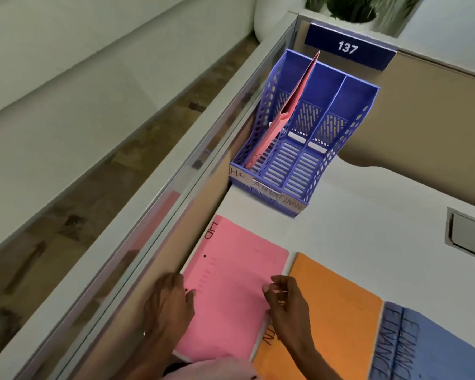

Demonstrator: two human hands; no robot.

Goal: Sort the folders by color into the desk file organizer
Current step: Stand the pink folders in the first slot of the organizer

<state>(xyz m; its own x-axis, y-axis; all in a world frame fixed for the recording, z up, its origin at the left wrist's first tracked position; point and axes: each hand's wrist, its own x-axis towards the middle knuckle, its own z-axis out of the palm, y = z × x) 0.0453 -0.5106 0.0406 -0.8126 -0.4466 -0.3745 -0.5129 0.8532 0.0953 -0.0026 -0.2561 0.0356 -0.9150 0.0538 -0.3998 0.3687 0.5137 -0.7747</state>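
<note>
A pink folder (231,283) lies flat on the near-left of the white tabletop (368,215). The left hand (167,300) curls round its left edge, and the right hand (285,300) pinches its right edge. Farther off, a purple file organizer (357,100) holds a second pink folder (284,116) upright in its left compartment.

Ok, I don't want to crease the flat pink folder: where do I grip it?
Pinch the pink folder by its right long edge, coming from the right. It lies flat, but that edge overlaps the orange folder, so it should be easier to get under. Its left edge runs close to the partition.
</note>
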